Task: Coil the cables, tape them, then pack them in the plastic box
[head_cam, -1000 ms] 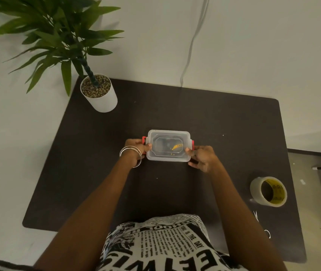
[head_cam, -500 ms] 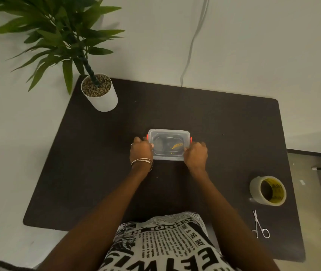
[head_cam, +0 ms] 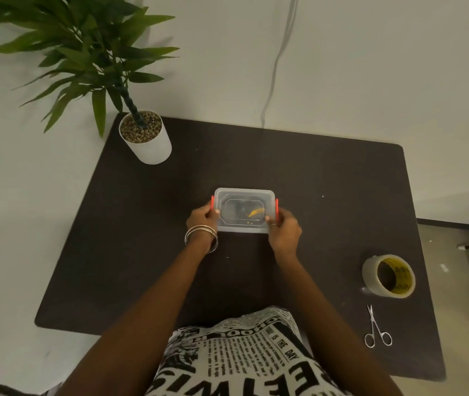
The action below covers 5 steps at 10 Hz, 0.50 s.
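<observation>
The dark table (head_cam: 327, 178) fills most of the head view, set against a pale wall (head_cam: 370, 67) down which a thin grey cord (head_cam: 277, 58) runs to the table's far edge. At the far left corner stands a green-leaved plant (head_cam: 84, 50) in a white pot (head_cam: 150, 147) topped with gravel. The person's torso, in a garment printed with black-and-white newspaper text (head_cam: 244, 355), occupies the near edge, and both forearms extend forward to the table centre. The plastic box (head_cam: 244, 195) sits on the table at the centre, well apart from the pot and from the items at the right. Its translucent lid is on, and a red latch shows at each short end. Dark contents and a small yellow piece (head_cam: 256, 212) are visible through the lid; whether these are the coiled cables cannot be determined. The left hand (head_cam: 200, 220) grips the left end of the box, thumb on the lid edge and fingers curled beside the red latch; several metal bangles (head_cam: 201, 234) circle that wrist. The right hand (head_cam: 283, 232) grips the right end in the same manner, thumb on the lid and fingers curled round the side. Near the right edge of the table lies a roll of clear tape (head_cam: 370, 278) with a yellow-printed core, lying flat. Just in front of it, closer to the person, lie small metal scissors (head_cam: 376, 330), blades closed and pointing away from the person.
</observation>
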Available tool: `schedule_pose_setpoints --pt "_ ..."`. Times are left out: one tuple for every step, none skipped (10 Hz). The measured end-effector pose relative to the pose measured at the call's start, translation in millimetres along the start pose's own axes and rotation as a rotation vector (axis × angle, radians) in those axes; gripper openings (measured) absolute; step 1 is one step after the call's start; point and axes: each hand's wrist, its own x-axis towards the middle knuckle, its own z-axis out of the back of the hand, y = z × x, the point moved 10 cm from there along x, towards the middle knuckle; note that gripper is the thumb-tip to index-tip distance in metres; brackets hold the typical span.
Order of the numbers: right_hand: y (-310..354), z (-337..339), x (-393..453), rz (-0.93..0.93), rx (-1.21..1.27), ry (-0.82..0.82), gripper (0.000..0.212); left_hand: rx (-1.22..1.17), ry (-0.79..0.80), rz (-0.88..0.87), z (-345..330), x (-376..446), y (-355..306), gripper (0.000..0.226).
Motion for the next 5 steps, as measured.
schedule_pose_setpoints --pt "-3 10 -2 -0.020 0.058 0.001 0.030 -0.030 0.070 0.001 -5 -2 3 0.039" --pt "-9 17 -8 -0.016 0.064 -0.007 0.029 -0.071 0.078 0.007 -8 -5 12 0.040" --pt "-18 18 -15 -0.037 0.050 0.007 0.029 -0.085 0.093 0.030 -12 -8 24 0.039" --pt "-19 17 -20 -0.010 0.056 0.028 0.030 -0.057 0.112 0.012 -11 -13 21 0.041" --pt "-14 20 -18 -0.013 0.009 0.053 0.037 0.158 0.102 0.018 -6 -15 13 0.040"
